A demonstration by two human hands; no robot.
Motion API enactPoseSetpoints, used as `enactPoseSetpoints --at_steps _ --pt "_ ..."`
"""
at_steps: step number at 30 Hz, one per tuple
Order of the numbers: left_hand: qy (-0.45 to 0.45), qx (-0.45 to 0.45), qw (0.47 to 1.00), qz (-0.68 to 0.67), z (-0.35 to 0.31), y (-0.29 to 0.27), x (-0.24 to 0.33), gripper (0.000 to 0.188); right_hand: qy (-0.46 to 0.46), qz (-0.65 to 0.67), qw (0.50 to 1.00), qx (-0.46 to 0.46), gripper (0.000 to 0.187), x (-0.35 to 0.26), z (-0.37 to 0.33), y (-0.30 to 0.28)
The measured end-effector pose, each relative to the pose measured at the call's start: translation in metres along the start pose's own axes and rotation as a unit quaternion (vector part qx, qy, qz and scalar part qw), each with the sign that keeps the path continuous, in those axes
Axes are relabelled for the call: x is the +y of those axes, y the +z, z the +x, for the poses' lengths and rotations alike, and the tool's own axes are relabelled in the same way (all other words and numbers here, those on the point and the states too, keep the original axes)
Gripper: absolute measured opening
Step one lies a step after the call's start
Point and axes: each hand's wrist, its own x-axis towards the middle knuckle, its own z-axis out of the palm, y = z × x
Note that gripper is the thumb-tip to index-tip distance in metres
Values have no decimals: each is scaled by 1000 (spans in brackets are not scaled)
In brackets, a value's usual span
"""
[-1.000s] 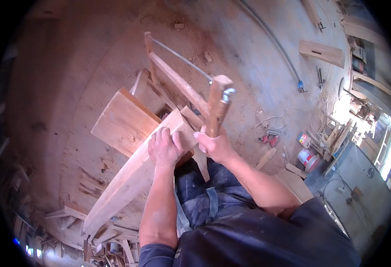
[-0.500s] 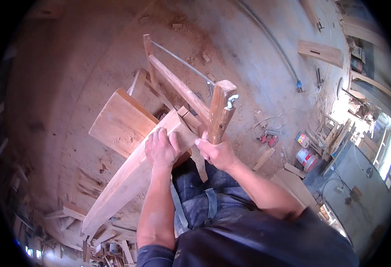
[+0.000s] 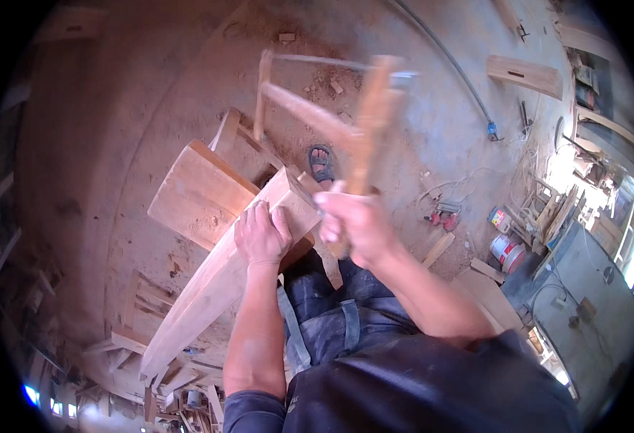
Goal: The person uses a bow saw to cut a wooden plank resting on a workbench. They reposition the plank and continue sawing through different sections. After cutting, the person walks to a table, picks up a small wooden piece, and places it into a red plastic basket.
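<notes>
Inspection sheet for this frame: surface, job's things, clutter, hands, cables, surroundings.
Surface: dusty floor with sawdust; low wooden bench bears the work.
Job's things: long plank lying slantwise over the bench; wooden frame saw, blurred, at the plank's far end.
Clutter: offcuts at lower left, paint can, red tool, plank with a slot.
Hands: left hand pressed on the plank's end; right hand gripping the saw's upright, blurred.
Cables: hose curving across the floor; thin cords near the red tool.
Surroundings: workshop; sandalled foot by the bench; bright opening at right.
</notes>
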Motion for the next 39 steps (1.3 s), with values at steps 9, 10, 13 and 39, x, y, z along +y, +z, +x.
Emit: enactPoseSetpoints --at_steps 9,10,13,39 --pt "24 -69 996 -57 6 -18 7 52 -161 -92 980 74 27 -17 -31 -82" --pt "50 -80 993 -71 10 -18 4 60 -155 -121 977 85 26 -14 -31 -90" --pt "183 -193 960 -83 46 -22 0 85 -133 -11 980 148 25 26 -31 -122" --pt "-200 -103 958 -179 -244 -23 18 49 -227 -43 967 102 22 46 -119 -177"
